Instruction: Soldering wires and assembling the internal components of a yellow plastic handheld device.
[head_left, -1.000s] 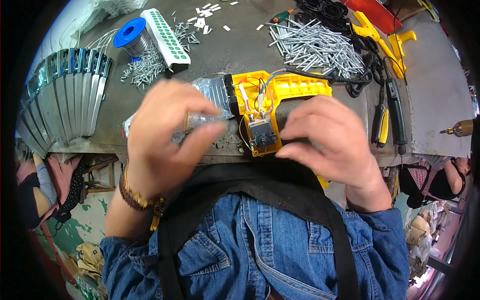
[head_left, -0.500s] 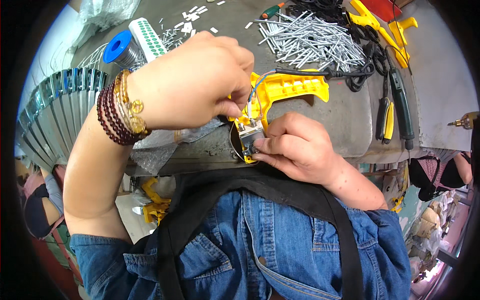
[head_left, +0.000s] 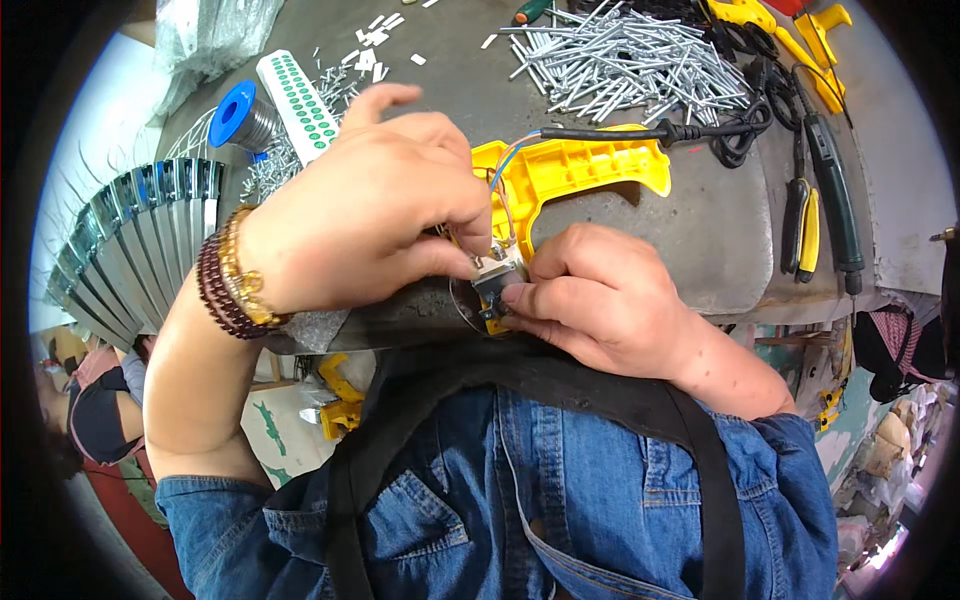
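Near the bench's front edge, my right hand [head_left: 610,300] pinches a small dark metal block [head_left: 490,286] with a pale top between thumb and forefinger. My left hand [head_left: 370,205] reaches over from the left, thumb and forefinger closed at the block's top; what sits between those fingertips is hidden. Behind the block lies a yellow plastic tool housing half [head_left: 575,168], ribbed inside, partly covered by my left hand. A thin blue wire and a brownish wire [head_left: 509,215] run along it from a black cable [head_left: 600,133] toward the block.
Metal pins [head_left: 635,65] are heaped at the back. On the right lie yellow-handled pliers [head_left: 808,230] and a dark green electric screwdriver [head_left: 835,205]. At left are a blue solder spool [head_left: 232,113], a white strip with green dots [head_left: 298,100] and fanned metal pieces [head_left: 145,245].
My left hand has moved down from the wires to the block's top, its other fingers lifted. My right hand keeps its pinch on the block. The whole view has shifted slightly.
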